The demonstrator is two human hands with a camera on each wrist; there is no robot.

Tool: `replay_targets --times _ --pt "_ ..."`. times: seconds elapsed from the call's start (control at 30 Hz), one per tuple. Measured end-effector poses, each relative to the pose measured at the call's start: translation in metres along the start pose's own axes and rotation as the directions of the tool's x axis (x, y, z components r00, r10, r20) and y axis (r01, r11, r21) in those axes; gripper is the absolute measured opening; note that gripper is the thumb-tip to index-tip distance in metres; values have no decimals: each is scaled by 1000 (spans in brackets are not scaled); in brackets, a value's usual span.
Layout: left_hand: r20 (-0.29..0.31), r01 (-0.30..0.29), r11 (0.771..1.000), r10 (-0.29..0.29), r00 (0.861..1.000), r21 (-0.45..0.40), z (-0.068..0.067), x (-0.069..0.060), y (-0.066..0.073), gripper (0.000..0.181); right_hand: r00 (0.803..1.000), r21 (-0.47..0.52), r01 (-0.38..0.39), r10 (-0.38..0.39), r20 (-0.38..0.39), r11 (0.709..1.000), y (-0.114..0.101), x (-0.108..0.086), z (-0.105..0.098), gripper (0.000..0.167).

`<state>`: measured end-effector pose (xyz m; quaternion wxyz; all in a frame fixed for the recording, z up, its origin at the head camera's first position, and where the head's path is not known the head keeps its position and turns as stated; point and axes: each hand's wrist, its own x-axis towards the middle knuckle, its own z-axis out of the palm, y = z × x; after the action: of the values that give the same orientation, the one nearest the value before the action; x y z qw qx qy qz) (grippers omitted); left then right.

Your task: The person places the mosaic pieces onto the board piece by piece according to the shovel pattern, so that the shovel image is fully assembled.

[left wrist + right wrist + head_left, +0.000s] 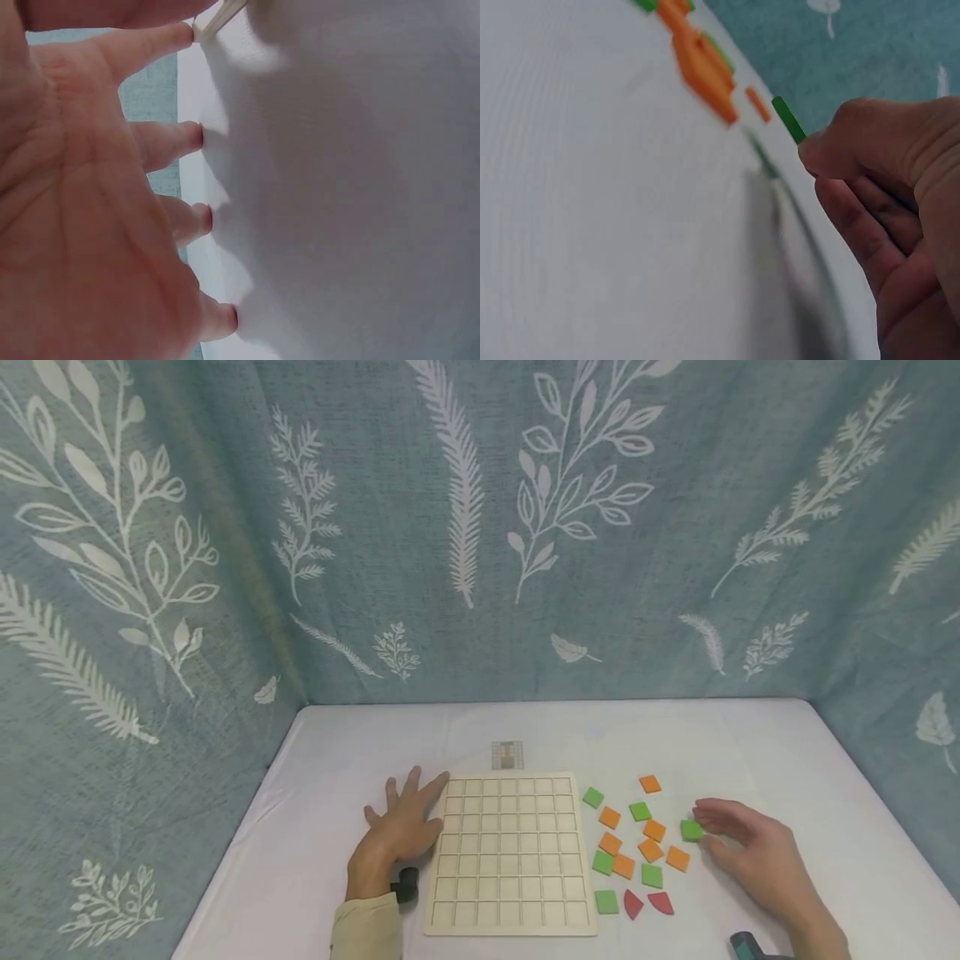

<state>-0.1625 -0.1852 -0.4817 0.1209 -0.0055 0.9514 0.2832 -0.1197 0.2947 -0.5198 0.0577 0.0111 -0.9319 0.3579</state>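
Observation:
A pale wooden grid board lies on the white table, its square compartments bare. My left hand is spread at the board's left side, the index fingertip at its upper left corner. In the left wrist view the fingertips of my left hand touch down on the tabletop. Right of the loose tiles, my right hand pinches a green square tile between thumb and fingers. The right wrist view shows this green tile sticking out from the fingertips of my right hand, above the table.
Between board and right hand lie several orange tiles and green tiles, with two red wedge pieces nearest me. A small patterned rectangle is behind the board. A leaf-patterned blue-green curtain surrounds the table's back and sides.

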Motion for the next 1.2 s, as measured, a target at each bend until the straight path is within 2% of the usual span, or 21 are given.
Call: replay_targets --times 0.1,0.23,0.37,0.47,0.67,0.93,1.2 --pt "-6 0 1000 0 1000 8 0 1 1 73 996 30 77 -75 -54 997 -10 3 -5 53" --pt "-2 5 1000 -5 1000 9 0 2 0 73 974 59 205 -198 -111 977 -29 12 -12 55" --pt "-2 5 1000 -5 1000 16 -1 3 -1 73 955 96 285 -273 -117 954 -54 25 -14 55" --pt "-6 9 1000 -9 1000 20 -2 4 -1 74 943 166 329 -314 -109 930 -72 38 -10 54" --pt "10 19 1000 -19 1000 -4 -1 2 0 74 936 310 350 -345 -73 884 -101 60 10 48" --pt "9 19 1000 -19 1000 -10 0 1 1 74 932 377 345 -361 -30 860 -134 83 42 42" --pt "3 16 1000 -16 1000 -10 -1 0 1 74 929 479 310 -370 34 821 -159 94 74 42"
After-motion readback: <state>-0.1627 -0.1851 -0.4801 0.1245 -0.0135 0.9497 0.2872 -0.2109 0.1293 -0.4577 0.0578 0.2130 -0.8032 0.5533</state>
